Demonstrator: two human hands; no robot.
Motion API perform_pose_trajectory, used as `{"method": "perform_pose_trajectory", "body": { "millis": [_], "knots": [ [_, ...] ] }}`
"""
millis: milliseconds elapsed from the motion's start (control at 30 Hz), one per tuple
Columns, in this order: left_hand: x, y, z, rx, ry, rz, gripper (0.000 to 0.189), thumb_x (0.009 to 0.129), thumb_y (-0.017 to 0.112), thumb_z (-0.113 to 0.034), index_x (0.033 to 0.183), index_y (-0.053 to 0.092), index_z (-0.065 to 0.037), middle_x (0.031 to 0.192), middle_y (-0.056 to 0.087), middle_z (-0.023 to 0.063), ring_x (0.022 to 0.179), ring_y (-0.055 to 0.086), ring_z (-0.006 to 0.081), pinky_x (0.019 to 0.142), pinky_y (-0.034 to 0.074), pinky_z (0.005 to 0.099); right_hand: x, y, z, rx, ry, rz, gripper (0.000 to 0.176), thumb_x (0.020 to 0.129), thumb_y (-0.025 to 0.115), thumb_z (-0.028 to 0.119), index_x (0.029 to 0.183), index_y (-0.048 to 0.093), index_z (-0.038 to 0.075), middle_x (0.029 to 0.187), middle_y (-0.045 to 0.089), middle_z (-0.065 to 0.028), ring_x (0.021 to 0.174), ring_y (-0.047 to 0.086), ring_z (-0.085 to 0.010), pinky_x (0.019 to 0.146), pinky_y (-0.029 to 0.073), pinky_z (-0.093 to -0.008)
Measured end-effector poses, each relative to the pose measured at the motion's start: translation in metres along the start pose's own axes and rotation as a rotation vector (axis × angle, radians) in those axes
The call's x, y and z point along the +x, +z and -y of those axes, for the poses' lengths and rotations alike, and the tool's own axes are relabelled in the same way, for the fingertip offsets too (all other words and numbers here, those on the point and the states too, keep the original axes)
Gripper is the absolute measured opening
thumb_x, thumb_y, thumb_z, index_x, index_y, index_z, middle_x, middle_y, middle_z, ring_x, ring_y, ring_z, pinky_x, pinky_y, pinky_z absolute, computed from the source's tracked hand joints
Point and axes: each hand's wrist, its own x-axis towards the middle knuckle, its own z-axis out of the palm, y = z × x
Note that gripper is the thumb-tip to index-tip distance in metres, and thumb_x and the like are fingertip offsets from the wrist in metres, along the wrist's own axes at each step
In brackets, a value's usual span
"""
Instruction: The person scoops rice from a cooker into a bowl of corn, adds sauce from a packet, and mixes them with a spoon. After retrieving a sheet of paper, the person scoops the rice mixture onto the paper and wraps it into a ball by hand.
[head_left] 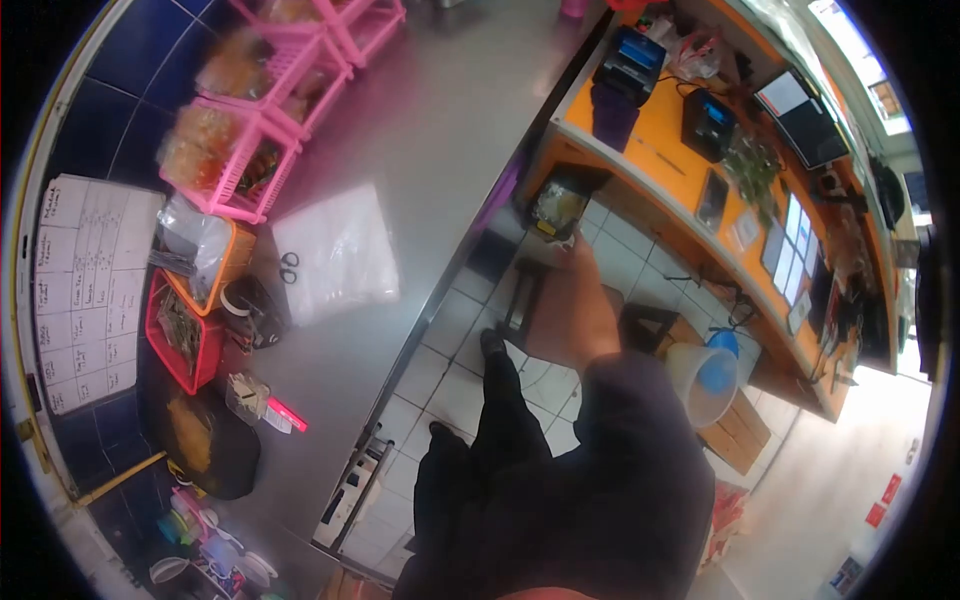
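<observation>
My right arm reaches out over the floor, and my right hand (575,250) is closed at the near edge of a plastic packet (560,208). The packet looks dark around its edges, with pale greenish contents and a small yellow label; exactly what it holds is too blurred to make out. It hangs beside the orange-topped counter (640,150), above the tiled floor. A brown stool seat (565,315) lies below my forearm. My left hand does not show.
Along the left runs a steel counter (400,120) with pink baskets (275,130), clear plastic bags (335,255), a red basket (205,345) and a tape dispenser (262,400). A phone (712,198) and card terminals (632,62) sit on the orange-topped counter. A whitish bin (690,375) stands at right.
</observation>
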Motion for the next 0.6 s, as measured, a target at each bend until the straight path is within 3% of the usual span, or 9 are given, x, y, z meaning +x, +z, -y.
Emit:
{"method": "perform_pose_trajectory", "body": {
  "millis": [167,233,300,367,433,500,533,567,600],
  "knots": [
    [-0.047,0.019,-0.024,-0.04,-0.18,0.203,0.024,0.096,0.065,-0.019,0.111,0.071,0.0,0.112,0.07,0.0171,0.095,0.069,0.0326,0.082,0.056,0.0459,0.062,-0.025,-0.14,-0.436,-0.312,0.138,0.057,0.091,0.071,0.044,0.119,0.062,-0.005,0.103,0.066,-0.0191,0.081,0.069,-0.0319,0.062,0.058,-0.0445],
    [-0.072,0.038,-0.025,-0.06,-0.241,0.276,0.024,0.096,0.065,-0.019,0.11,0.071,-0.001,0.112,0.07,0.0171,0.094,0.069,0.033,0.082,0.056,0.0464,-0.077,-0.047,-0.137,-0.629,-0.375,0.314,0.046,0.091,0.068,0.04,0.114,0.066,0.0,0.098,0.066,-0.0167,0.076,0.067,-0.0304,0.063,0.056,-0.044],
    [-0.1,0.058,-0.026,-0.083,-0.303,0.347,0.023,0.096,0.065,-0.019,0.11,0.071,-0.001,0.112,0.07,0.017,0.093,0.069,0.0333,0.081,0.056,0.047,-0.106,-0.078,-0.183,-0.66,-0.23,0.314,0.044,0.089,0.07,0.037,0.117,0.065,0.003,0.097,0.067,-0.0157,0.076,0.067,-0.0303,0.065,0.056,-0.044],
    [-0.136,0.078,-0.025,-0.086,-0.356,0.42,0.023,0.096,0.065,-0.02,0.109,0.071,-0.002,0.112,0.07,0.017,0.093,0.069,0.0336,0.08,0.056,0.0475,-0.119,-0.106,-0.229,-0.718,0.058,0.311,0.046,0.084,0.073,0.031,0.124,0.063,0.01,0.095,0.069,-0.0138,0.076,0.067,-0.0301,0.068,0.056,-0.0441],
    [-0.182,0.094,-0.022,-0.029,-0.4,0.476,0.023,0.096,0.064,-0.02,0.108,0.071,-0.002,0.112,0.07,0.0169,0.092,0.069,0.0339,0.079,0.056,0.0481,-0.144,-0.134,-0.263,-0.592,0.194,0.321,0.058,0.077,0.078,0.028,0.13,0.06,0.01,0.093,0.069,-0.0143,0.079,0.068,-0.0301,0.07,0.056,-0.0432],
    [-0.242,0.103,-0.019,0.193,-0.364,0.533,0.022,0.096,0.064,-0.02,0.108,0.072,-0.003,0.112,0.07,0.0169,0.091,0.069,0.0342,0.079,0.057,0.0486,-0.127,-0.158,-0.29,-0.831,0.196,0.695,0.047,0.083,0.073,0.031,0.127,0.062,0.02,0.094,0.064,-0.0095,0.08,0.065,-0.0275,0.071,0.055,-0.0453],
    [-0.26,0.116,-0.013,0.06,-0.458,0.301,0.026,0.096,0.063,-0.023,0.11,0.071,-0.004,0.111,0.07,0.0172,0.095,0.068,0.0355,0.084,0.055,0.0475,-0.12,-0.171,-0.303,-0.923,0.164,0.884,0.041,0.086,0.071,0.032,0.126,0.063,0.025,0.094,0.062,-0.0071,0.08,0.064,-0.0262,0.072,0.054,-0.0464],
    [-0.291,0.132,-0.023,-0.086,-0.507,0.055,0.029,0.095,0.062,-0.026,0.112,0.071,-0.005,0.11,0.07,0.0175,0.099,0.067,0.0369,0.09,0.054,0.0463,-0.161,-0.16,-0.304,-1.037,0.122,0.713,0.032,0.092,0.066,0.033,0.122,0.063,0.022,0.089,0.059,-0.0072,0.077,0.062,-0.0254,0.069,0.054,-0.0433],
    [-0.298,0.136,-0.02,-0.161,-0.752,0.328,0.032,0.092,0.067,-0.024,0.117,0.07,-0.003,0.114,0.071,0.0165,0.106,0.066,0.0336,0.097,0.05,0.0427,-0.173,-0.16,-0.312,-1.146,0.043,0.72,0.029,0.094,0.065,0.035,0.114,0.063,0.015,0.086,0.06,-0.0069,0.075,0.062,-0.0237,0.063,0.054,-0.0398]
  ]
}}
